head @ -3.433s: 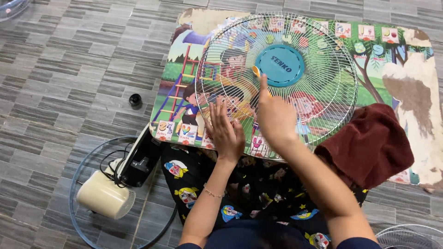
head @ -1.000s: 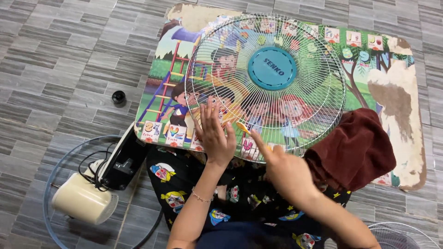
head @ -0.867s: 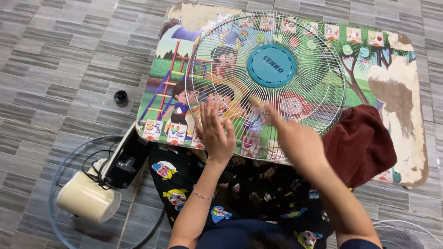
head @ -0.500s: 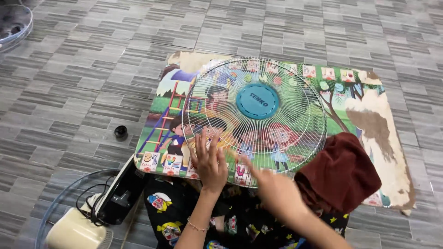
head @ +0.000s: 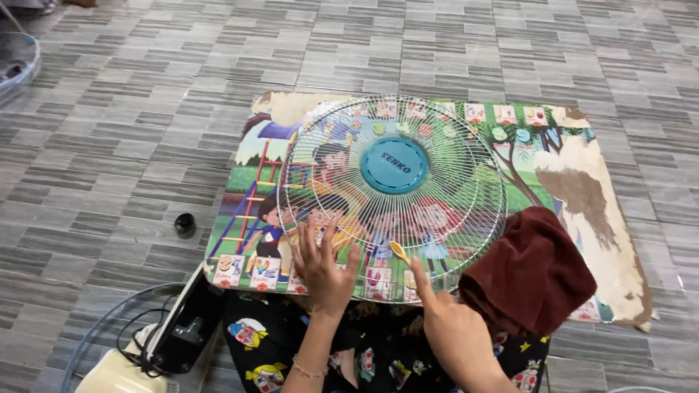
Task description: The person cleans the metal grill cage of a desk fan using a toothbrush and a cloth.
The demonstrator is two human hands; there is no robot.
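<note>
A round white wire fan guard lies flat on a worn, colourful cartoon play mat spread over a grey tiled floor. The guard is a dome of thin radial wires running out from a teal plastic disc at its centre to a circular rim, and the mat's picture shows through the wires. The left hand rests palm down with fingers spread wide on the guard's near edge, gripping nothing. The right hand sits just at the near rim with its forefinger stretched toward a small yellow-orange thing on the wires; the other fingers look loosely curled, and whether they pinch that piece is hard to tell. A dark red cloth lies bunched just right of the guard, overlapping its rim. A small black cap sits on the floor left of the mat, and a black and cream fan body with cables lies at lower left.
</note>
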